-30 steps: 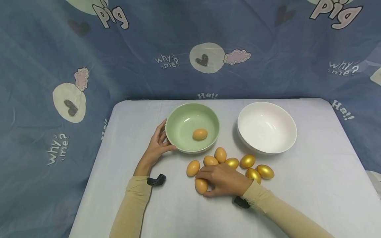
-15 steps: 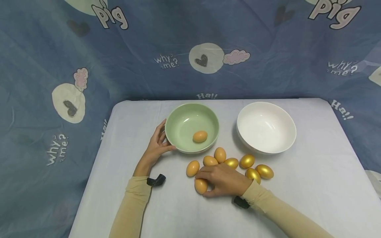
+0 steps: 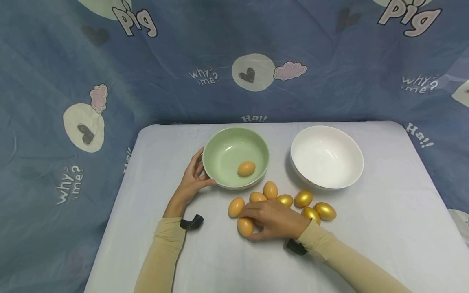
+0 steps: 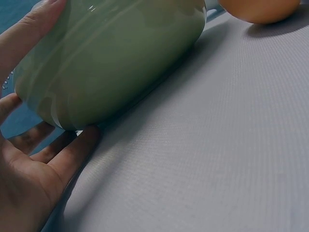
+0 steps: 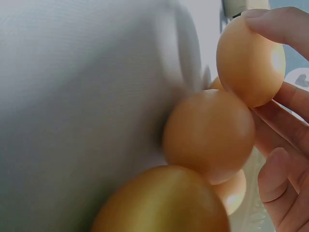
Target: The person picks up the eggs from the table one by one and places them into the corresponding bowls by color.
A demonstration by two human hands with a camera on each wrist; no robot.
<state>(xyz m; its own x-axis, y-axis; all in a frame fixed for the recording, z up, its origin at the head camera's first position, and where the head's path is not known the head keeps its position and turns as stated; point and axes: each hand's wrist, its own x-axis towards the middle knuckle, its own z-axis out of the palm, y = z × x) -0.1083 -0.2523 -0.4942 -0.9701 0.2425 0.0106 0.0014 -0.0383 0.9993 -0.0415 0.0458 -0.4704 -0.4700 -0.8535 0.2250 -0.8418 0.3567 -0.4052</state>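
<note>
My left hand point(image 3: 190, 181) holds the left side of a pale green bowl point(image 3: 220, 162); the left wrist view has the thumb high on its wall and fingertips near its base. One brown egg point(image 3: 246, 168) lies inside. In front of the bowl, my right hand point(image 3: 272, 219) pinches another brown egg point(image 3: 245, 227) between thumb and fingers. That held egg point(image 5: 251, 60) appears above a second brown egg point(image 5: 210, 135) in the right wrist view. More brown eggs, such as one at the left point(image 3: 236, 207), lie around the hand, which partly hides some.
A white bowl point(image 3: 326, 156) stands to the right of the green one. Several gold eggs point(image 3: 325, 211) lie below it, close to the right forearm. All this is on a white-covered table point(image 3: 395, 211), with a blue printed cloth point(image 3: 176, 97) behind.
My right hand has shifted slightly left and up with the pinched egg, and a wider gap shows behind it. The left hand stays at the green bowl.
</note>
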